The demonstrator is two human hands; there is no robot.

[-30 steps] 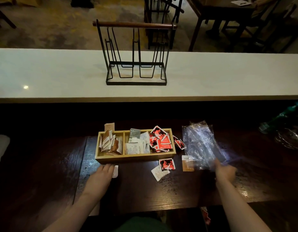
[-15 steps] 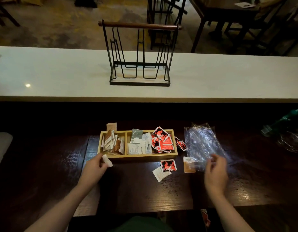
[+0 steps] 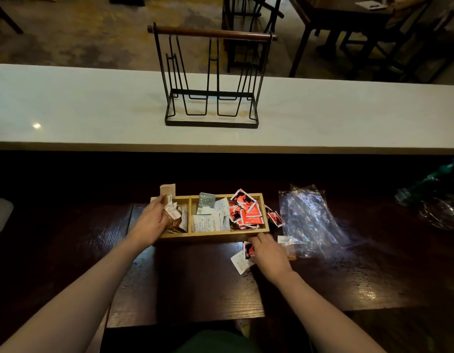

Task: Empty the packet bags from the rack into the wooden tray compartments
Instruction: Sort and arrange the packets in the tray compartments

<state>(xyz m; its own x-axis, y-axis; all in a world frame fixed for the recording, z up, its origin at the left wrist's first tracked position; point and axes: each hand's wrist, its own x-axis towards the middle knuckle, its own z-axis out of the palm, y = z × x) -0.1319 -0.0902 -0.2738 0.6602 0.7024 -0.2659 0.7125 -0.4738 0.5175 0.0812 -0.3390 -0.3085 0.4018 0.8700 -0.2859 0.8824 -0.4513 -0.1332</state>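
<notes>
A wooden tray [image 3: 210,235] with three compartments sits on the dark table: brown packets on the left, white ones [image 3: 208,220] in the middle, red ones [image 3: 246,212] on the right. My left hand [image 3: 150,222] is over the left compartment and holds a small white packet [image 3: 173,212] at its fingertips. My right hand [image 3: 268,252] rests on a loose red packet [image 3: 248,249] in front of the tray, beside a white packet [image 3: 240,262]. Empty clear plastic bags [image 3: 307,220] lie right of the tray. The black wire rack [image 3: 212,80] stands empty on the white counter.
Two red packets [image 3: 274,217] lie just outside the tray's right end, and a brown packet [image 3: 167,190] leans behind its left end. A green object and glassware [image 3: 435,200] sit at the far right. Chairs and a table stand beyond the counter.
My left hand carried a white packet from the table in front of the tray up to the left compartment. My right hand left the plastic bags and moved left onto the loose red packet.
</notes>
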